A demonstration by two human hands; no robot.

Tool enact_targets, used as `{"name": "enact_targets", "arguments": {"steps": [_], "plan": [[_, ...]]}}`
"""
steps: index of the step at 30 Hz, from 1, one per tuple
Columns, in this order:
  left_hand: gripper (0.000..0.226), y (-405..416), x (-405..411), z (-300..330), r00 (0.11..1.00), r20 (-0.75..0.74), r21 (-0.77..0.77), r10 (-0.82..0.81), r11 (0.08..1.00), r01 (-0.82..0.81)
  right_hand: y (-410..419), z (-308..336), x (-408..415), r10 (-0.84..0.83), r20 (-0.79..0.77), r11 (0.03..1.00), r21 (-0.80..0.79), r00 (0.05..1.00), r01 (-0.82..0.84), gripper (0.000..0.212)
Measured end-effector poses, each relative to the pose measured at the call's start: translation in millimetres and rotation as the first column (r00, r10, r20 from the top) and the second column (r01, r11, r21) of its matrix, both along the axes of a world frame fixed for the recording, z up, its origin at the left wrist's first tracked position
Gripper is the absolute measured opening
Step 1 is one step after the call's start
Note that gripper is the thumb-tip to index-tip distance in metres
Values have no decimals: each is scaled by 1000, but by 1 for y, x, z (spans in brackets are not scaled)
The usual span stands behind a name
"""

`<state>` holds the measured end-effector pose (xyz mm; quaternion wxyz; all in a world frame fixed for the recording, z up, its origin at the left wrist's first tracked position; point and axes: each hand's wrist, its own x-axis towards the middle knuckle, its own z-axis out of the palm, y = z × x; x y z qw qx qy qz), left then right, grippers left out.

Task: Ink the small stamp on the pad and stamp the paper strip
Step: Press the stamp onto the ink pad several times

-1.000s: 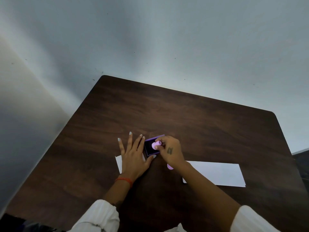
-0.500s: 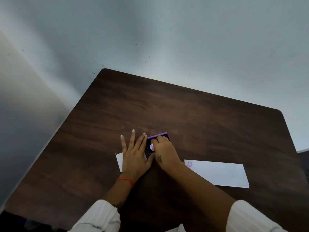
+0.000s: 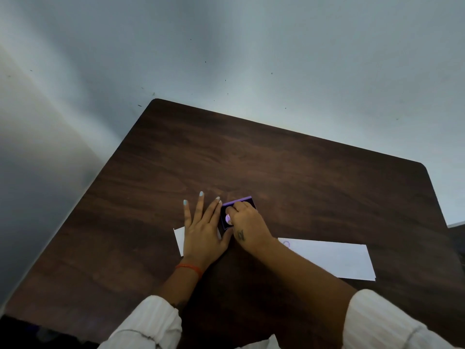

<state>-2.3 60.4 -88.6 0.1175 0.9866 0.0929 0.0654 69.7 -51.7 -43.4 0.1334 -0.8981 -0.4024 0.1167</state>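
Note:
A small purple-edged ink pad (image 3: pixel 247 202) with a dark face lies on the brown table (image 3: pixel 276 167). My right hand (image 3: pixel 247 229) pinches the small pink stamp (image 3: pixel 228 219) and holds it down on the pad. My left hand (image 3: pixel 201 230) lies flat, fingers spread, on the left end of the white paper strip (image 3: pixel 334 260), its thumb beside the pad. The strip runs to the right under my right forearm. A faint purple ring mark (image 3: pixel 286 244) shows on the strip near my right wrist.
The table's far edge meets a pale wall (image 3: pixel 251 59). Its left edge drops off beside a grey surface (image 3: pixel 37 172). A dark object (image 3: pixel 458 238) shows past the right edge. White sleeves cover both forearms near the bottom.
My right hand has lowered the stamp from above the pad onto its face. The camera tilted, and a ring mark on the strip came into view. My left hand stayed flat.

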Motion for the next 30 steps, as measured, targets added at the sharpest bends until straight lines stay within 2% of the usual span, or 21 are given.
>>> {"name": "enact_targets", "arguments": {"steps": [4, 8, 11, 14, 18, 21, 25, 30], "plan": [[70, 0, 0, -1, 1000, 12, -10, 6, 1000, -5, -5, 2, 14, 132, -22, 991, -35, 991, -133, 23], [71, 0, 0, -3, 1000, 21, -5, 2, 1000, -1, 0, -5, -4, 4, 20, 1000, 4, 1000, -4, 31], [70, 0, 0, -2, 1000, 22, -9, -1, 1000, 1, -3, 6, 5, -55, -97, 997, 51, 994, 60, 19], [67, 0, 0, -2, 999, 41, -19, -1, 1000, 2, -3, 21, 22, -66, -165, 996, 43, 984, 73, 19], [66, 1, 0, -5, 999, 47, -15, 0, 1000, 1, 2, 23, 26, -70, -119, 991, 103, 990, 82, 17], [67, 1, -1, -6, 999, 46, -16, -3, 1000, 4, 4, 13, 17, -21, -75, 999, 42, 997, 24, 22], [67, 1, 0, -6, 998, 56, -18, 3, 1000, -2, 5, 6, 9, -32, 8, 998, 53, 999, 32, 25], [67, 1, 1, -6, 998, 59, -16, -1, 1000, 2, 20, 10, 21, -102, -65, 995, -25, 993, 100, 21]]}}
